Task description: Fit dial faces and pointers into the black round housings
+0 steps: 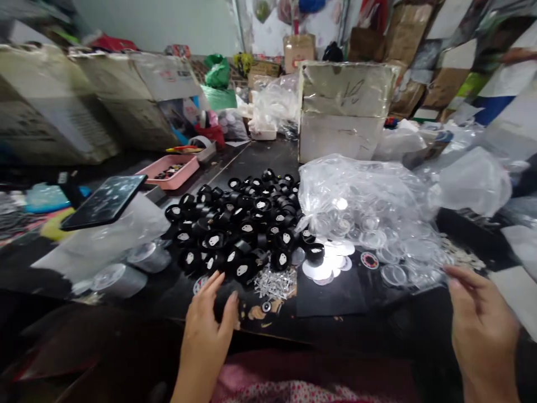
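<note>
- The left hand (205, 330) was spread above the table's near edge, thumb apart from the fingers, and gripped nothing.
- The right hand (484, 322) was loosely curved, fingertips near the edge of a clear plastic bag (361, 187); whether it pinched the film could not be told.
- Just beyond the left fingertips lay a printed disc (200, 284), partly hidden, and past it a broad heap of black round cups (260, 205).
- Right of the left hand, small metal pins (274, 284) were scattered on the dark table (264, 151), whose surface was worn brown near them.
- Between the hands, bright white discs (325, 266) overlapped the far part of a black sheet (331, 299).
- Left of the right hand, clear round covers (393, 274) lay against the bag; small pale pieces (465, 254) were strewn just beyond its fingertips.
- Left of the left hand stood tape rolls (121, 280), with a phone (104, 201) raised behind them.
- Farther ahead of that hand sat a pink tray (180, 178).
- Well beyond both hands, a large whitish box (346, 106) stood on the table, cardboard boxes (413, 28) crowded the right, and a pale green wall (159, 28) closed the room.
</note>
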A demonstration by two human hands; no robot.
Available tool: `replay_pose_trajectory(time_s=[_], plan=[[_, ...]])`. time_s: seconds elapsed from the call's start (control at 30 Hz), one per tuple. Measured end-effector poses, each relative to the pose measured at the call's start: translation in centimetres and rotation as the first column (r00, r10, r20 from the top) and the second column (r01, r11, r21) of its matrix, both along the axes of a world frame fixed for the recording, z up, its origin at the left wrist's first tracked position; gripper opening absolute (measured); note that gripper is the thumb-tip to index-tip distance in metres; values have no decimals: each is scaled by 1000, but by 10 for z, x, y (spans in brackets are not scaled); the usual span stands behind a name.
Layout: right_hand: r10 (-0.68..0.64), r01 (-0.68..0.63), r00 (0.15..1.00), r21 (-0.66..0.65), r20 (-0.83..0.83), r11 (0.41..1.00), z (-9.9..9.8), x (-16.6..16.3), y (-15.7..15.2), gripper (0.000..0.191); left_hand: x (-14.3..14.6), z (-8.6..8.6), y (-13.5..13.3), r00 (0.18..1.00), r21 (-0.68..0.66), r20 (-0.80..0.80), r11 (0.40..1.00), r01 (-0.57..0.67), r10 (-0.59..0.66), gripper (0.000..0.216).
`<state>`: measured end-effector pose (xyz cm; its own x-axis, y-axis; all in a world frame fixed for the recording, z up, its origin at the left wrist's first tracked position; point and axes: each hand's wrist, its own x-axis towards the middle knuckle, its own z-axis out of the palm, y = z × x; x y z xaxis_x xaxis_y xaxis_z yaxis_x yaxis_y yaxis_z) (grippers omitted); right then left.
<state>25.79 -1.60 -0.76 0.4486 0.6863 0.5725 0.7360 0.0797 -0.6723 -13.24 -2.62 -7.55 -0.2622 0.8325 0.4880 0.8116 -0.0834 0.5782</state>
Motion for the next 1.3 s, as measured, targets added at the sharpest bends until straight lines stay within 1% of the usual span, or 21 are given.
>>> replay_pose_trajectory(time_s=[0.03,0.07,0.1,0.13,0.2,0.37,0.5,0.53,0.6,0.63,0.7,0.8,0.87,0.93,1.0,1.03,1.1,1.17,1.2,1.23,1.3], plan=[[30,-30,1000,-3,4,1000,5,-15,2,27,2,-4,8,1000,-7,-29,1000,-6,6,49],[156,-156,988,-15,11,988,11,-30,4,23,4,-8,16,999,-10,-50,1000,-9,8,53],[345,-343,938,-49,31,938,15,-46,6,19,7,-11,23,998,-12,-63,1000,-9,9,56],[534,-526,844,-115,50,843,19,-60,10,17,9,-12,29,998,-11,-64,1000,-14,14,56],[721,-706,693,-185,20,684,19,-84,19,16,11,-14,39,999,2,-41,1000,-30,30,52],[751,-774,620,-335,-228,538,3,-116,30,21,11,-5,36,997,43,64,998,-40,38,45],[742,-787,578,-470,-338,399,-6,-129,29,31,41,11,10,993,90,116,996,-8,-2,44],[744,-792,570,-472,-348,387,-7,-131,32,36,53,16,5,991,94,116,994,47,-58,45],[744,-792,579,-447,-333,416,-7,-134,38,41,75,25,-1,953,88,143,962,257,-267,43],[742,-785,592,-432,-315,444,-6,-135,41,38,83,30,-4,893,85,257,929,360,-370,46],[728,-767,622,-409,-288,493,-3,-137,45,31,92,39,-9,707,33,568,870,491,-420,54],[726,-777,612,-414,-314,475,5,-144,39,25,92,48,-21,331,-73,930,799,596,-162,48],[743,-799,567,-456,-355,392,9,-147,32,24,89,45,-28,134,-129,989,788,602,60,45],[746,-817,522,-494,-413,299,8,-146,31,23,87,33,-28,17,-232,965,822,521,261,53],[748,-811,507,-530,-428,246,4,-137,37,23,87,18,-22,-47,-317,916,791,523,398,53],[756,-811,505,-530,-418,249,3,-130,41,21,89,12,-17,-68,-335,899,780,528,432,55],[767,-795,543,-503,-340,340,4,-114,51,19,95,8,-9,-94,-318,900,786,529,427,57],[750,-726,629,-497,-204,474,6,-104,62,20,99,14,-4,-91,-257,932,815,519,351,55],[743,-681,657,-523,-127,513,6,-103,68,21,100,19,-2,-77,-230,947,824,518,313,51],[753,-641,656,-564,-52,520,6,-104,73,21,101,25,0,-59,-218,956,827,518,289,46],[802,-568,592,-662,83,488,3,-111,80,24,100,35,2,-32,-245,953,830,502,300,43]])
